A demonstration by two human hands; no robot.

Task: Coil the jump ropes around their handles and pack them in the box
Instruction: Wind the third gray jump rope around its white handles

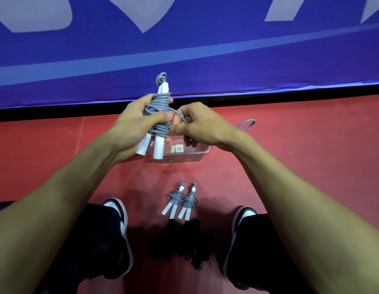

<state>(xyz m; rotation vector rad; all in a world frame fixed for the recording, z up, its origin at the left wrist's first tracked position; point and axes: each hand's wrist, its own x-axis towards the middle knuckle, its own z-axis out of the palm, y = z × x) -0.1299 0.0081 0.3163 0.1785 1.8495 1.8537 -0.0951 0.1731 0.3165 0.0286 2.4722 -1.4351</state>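
Red sports flooring [57, 145] runs up to a blue banner [205, 60] with pale lettering, and the person sits on the floor facing it, dark trousers and black-and-white shoes [118, 211] at the bottom of the view.

Held up between floor and banner is a grey jump rope [160, 111], mostly wound around its two white handles [158, 148]. The left hand [133, 124] is clamped round the bundle, thumb pressing across the coils. The right hand [197, 124] pinches the free cord just beside the bundle, and a loose loop [246, 124] trails out behind its wrist.

Beneath the hands sits a clear plastic box [202, 153]. Two small pale tags or labels show inside it; no rope is visible in it, though the hands hide part of it. Two coiled grey ropes [181, 200] lie side by side on the floor between the feet, and a dark heap [184, 240], probably black ropes, lies nearer the person.

Risks from here, as I judge them: if the left thumb lifts before the tail is tucked, the springy cord may unwind and loosen the coils. The trailing loop could snag on the box rim or wrist as it is pulled in. A slack tail would leave a bulky bundle that fits the box poorly.
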